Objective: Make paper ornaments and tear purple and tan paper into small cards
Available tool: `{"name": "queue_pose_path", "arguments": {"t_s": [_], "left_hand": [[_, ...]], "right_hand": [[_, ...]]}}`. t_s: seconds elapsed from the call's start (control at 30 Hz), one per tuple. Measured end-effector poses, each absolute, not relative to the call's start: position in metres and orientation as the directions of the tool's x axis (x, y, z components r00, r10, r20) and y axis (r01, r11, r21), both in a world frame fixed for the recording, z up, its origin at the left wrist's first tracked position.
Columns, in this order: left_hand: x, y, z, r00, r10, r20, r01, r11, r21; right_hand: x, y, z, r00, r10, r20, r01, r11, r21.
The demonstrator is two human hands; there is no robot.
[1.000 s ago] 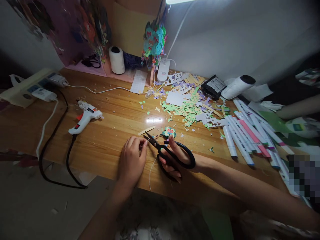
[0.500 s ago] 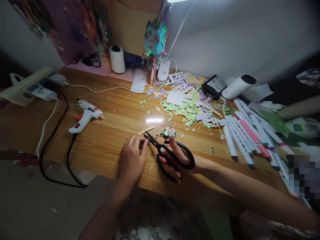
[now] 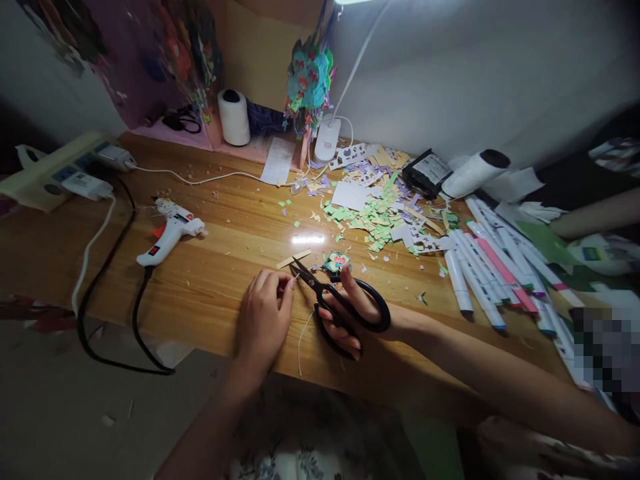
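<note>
My right hand (image 3: 345, 317) is closed on the handles of black scissors (image 3: 311, 281), whose parted blades point left at my left hand. Pinched between the thumb and fingers of my left hand (image 3: 267, 307) is the end of a thin white string (image 3: 296, 276), close to the blades. A small flower-shaped paper piece (image 3: 337, 262) lies just beyond the scissors. The narrow tan strip (image 3: 293, 259) rests on the table in front of the blade tips. Another length of white thread (image 3: 300, 343) trails to the table's front edge.
A white glue gun (image 3: 170, 233) and power strip (image 3: 55, 173) are at left. Paper scraps (image 3: 383, 213) lie behind, beside markers (image 3: 490, 267) at right. Thread cones (image 3: 234, 119) and a hanging paper ornament (image 3: 307, 77) stand at the back. Another person's arm (image 3: 597, 213) shows at far right.
The scissor blades have opened wider near my left fingertips. My left hand has barely moved, and the view has shifted slightly.
</note>
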State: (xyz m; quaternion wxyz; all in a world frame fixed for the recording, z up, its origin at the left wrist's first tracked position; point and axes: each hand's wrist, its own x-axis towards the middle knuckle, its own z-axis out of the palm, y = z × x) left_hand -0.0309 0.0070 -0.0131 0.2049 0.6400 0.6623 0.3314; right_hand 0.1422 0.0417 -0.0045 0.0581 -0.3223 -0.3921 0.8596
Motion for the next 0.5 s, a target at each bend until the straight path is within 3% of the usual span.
{"name": "queue_pose_path", "arguments": {"t_s": [0.2, 0.3, 0.43, 0.5], "left_hand": [[-0.047, 0.006, -0.011, -0.335, 0.926, 0.173, 0.613, 0.075, 0.786], [-0.068, 0.009, -0.003, -0.438, 0.878, 0.191, 0.633, 0.151, 0.759], [-0.087, 0.025, 0.006, -0.389, 0.869, 0.306, 0.751, 0.107, 0.651], [-0.09, 0.035, 0.008, -0.296, 0.915, 0.275, 0.782, 0.067, 0.62]], "right_hand": [[0.148, 0.034, 0.026, -0.847, 0.3, -0.439, 0.247, -0.509, -0.824], [0.159, 0.022, 0.034, -0.858, 0.227, -0.461, 0.307, -0.491, -0.815], [0.173, 0.005, 0.037, -0.886, 0.06, -0.46, 0.376, -0.487, -0.788], [0.178, 0.0, 0.04, -0.866, 0.031, -0.499, 0.421, -0.494, -0.761]]}}
